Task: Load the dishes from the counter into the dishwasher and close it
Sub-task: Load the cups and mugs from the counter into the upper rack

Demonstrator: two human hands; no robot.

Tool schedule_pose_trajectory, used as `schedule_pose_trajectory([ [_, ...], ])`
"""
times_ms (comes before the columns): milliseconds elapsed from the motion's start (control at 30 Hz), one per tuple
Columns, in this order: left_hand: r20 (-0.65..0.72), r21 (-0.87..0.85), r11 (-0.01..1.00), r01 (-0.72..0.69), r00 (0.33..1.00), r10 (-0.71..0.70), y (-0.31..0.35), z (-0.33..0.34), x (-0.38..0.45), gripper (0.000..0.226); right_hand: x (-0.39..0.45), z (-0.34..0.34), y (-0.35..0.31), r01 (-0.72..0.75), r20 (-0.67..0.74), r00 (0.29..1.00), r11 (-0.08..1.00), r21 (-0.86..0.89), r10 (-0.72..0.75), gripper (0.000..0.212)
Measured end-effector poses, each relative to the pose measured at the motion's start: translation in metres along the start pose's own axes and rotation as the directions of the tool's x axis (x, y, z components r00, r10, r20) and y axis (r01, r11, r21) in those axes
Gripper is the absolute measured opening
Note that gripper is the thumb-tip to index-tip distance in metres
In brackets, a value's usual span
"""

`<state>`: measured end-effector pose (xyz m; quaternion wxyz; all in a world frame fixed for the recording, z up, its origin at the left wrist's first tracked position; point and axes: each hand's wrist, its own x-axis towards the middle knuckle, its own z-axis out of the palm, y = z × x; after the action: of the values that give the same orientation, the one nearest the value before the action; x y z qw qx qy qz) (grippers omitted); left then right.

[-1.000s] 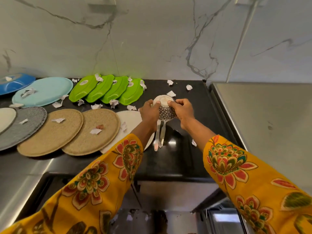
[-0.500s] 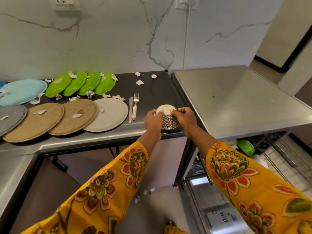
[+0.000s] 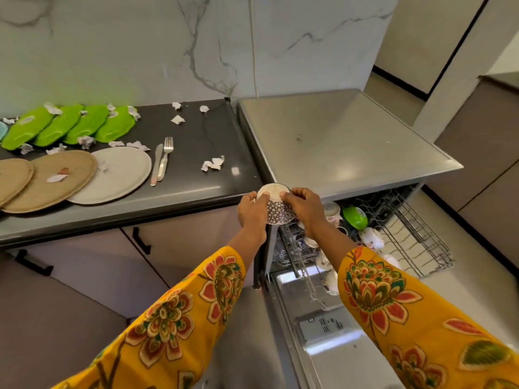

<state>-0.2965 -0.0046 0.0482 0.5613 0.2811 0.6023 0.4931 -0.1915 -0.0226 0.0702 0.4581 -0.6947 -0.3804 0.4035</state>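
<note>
A small patterned bowl [image 3: 276, 207], gripped at its rim between the left hand [image 3: 252, 210] and right hand [image 3: 304, 209], hangs off the counter's [image 3: 196, 164] front edge, beside the open dishwasher's upper rack [image 3: 415, 237]. Both arms reach forward, fingers curled around it. Next, likely, lowering it into a free rack slot.

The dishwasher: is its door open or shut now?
Open. The dishwasher door lies folded down, and the rack is pulled out with cups and a green bowl in it.
</note>
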Motion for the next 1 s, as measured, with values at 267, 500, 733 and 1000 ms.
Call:
schedule_pose_trajectory([
  [267,0.024,0.057,0.997,0.055,0.998,-0.056,-0.048,0.066,-0.051,0.03,0.006,-0.085,0.057,-0.073,-0.004,0.997,0.997,0.03,0.074,0.04],
  [500,0.089,0.233,0.965,0.118,0.986,-0.142,-0.075,0.107,-0.068,0.008,0.002,-0.135,0.088,-0.133,-0.039,0.99,0.99,0.044,0.135,0.038],
  [733,0.161,0.319,0.935,0.155,0.963,-0.214,-0.092,0.135,-0.057,0.016,0.016,-0.157,0.112,-0.2,-0.031,0.978,0.968,0.149,0.207,0.045],
  [1000,0.246,0.379,0.914,0.146,0.936,-0.252,-0.117,0.171,-0.03,0.017,0.059,-0.171,0.143,-0.268,-0.047,0.958,0.943,0.199,0.283,0.042],
])
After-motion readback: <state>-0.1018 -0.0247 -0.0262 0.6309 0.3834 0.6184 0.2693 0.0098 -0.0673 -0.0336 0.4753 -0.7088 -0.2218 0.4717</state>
